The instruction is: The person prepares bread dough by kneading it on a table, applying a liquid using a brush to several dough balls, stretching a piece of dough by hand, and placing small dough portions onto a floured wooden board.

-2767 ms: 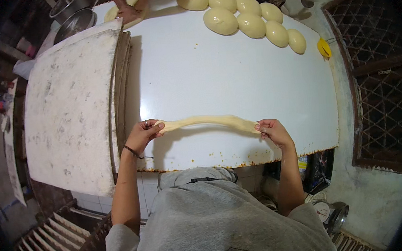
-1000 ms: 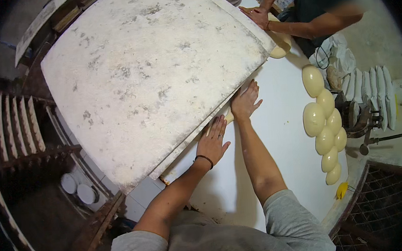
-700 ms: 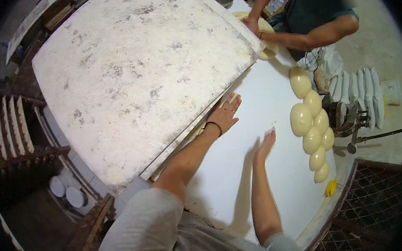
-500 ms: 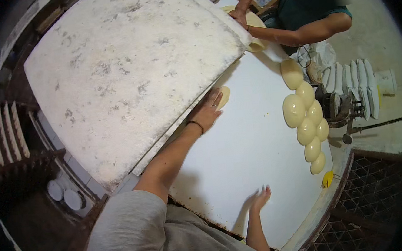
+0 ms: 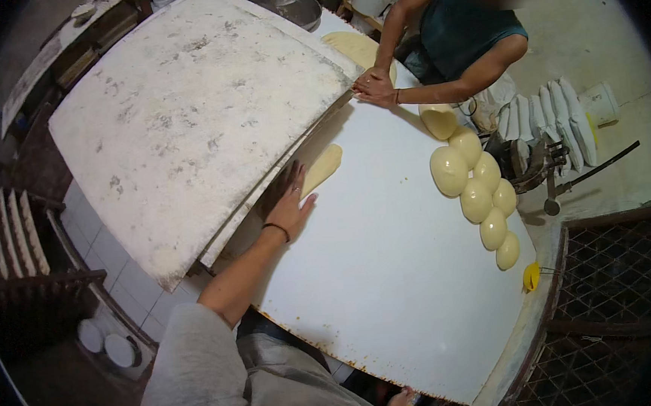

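Observation:
My left hand point(image 5: 292, 209) lies with its fingers flat and apart beside the stacked floury boards point(image 5: 206, 121), touching a long strip of pale dough point(image 5: 322, 169) on the white worktop point(image 5: 383, 274). My right hand point(image 5: 398, 401) is low at the worktop's rusty front edge; its fingers are too small and partly hidden to make out. Several glossy dough balls point(image 5: 448, 170) sit along the right side of the worktop.
A co-worker point(image 5: 465, 38) leans over flattened dough point(image 5: 350, 44), both hands at the boards' far corner. A metal pan point(image 5: 282, 8) is behind. A slatted rack point(image 5: 7, 233) stands left; a yellow tool point(image 5: 531, 278), stacked sacks point(image 5: 562, 126) and a metal grille point(image 5: 603, 282) are right.
Both hands went from stretching the dough to pressing it beside the boards. My right hand then moved down to the front edge; my left stayed. The co-worker's hands moved nearer the boards' corner.

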Motion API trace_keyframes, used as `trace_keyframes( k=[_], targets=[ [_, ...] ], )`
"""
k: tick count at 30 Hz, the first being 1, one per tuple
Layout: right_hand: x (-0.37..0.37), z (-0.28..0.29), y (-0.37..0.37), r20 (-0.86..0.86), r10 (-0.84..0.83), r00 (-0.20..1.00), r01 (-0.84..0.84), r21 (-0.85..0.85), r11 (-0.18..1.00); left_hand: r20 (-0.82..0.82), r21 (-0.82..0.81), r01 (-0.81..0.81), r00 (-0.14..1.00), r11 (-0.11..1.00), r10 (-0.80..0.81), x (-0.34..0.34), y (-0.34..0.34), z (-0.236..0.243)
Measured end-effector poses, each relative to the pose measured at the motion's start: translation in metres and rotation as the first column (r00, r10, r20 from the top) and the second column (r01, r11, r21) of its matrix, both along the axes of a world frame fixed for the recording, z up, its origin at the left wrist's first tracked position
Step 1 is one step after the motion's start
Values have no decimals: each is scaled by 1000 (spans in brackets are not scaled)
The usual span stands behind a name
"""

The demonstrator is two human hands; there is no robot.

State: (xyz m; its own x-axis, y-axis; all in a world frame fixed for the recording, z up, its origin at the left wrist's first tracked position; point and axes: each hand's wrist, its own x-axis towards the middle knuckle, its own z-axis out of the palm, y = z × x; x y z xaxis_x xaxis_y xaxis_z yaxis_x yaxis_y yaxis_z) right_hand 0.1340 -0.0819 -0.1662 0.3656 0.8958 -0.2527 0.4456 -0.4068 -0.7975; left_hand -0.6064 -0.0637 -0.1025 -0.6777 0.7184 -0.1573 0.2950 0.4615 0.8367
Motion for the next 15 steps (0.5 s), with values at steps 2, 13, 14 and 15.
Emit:
trace_keyframes(
  k=[2,13,14,15],
  targets=[
    [3,-4,2,-39,36,999,-38,-51,998,-206,-233,-64,978,970,16,-1,-3,-27],
    [72,20,22,-85,194,977,-202,-88,975,-213,-317,-309,944,897,250,77,-81,-9],
    [72,16,20,-98,208,973,-218,-100,971,-196,-299,-296,949,907,245,80,-89,-4],
    [73,14,16,-114,221,969,-233,-111,966,-179,-279,-284,954,917,241,83,-97,1]
  ],
)
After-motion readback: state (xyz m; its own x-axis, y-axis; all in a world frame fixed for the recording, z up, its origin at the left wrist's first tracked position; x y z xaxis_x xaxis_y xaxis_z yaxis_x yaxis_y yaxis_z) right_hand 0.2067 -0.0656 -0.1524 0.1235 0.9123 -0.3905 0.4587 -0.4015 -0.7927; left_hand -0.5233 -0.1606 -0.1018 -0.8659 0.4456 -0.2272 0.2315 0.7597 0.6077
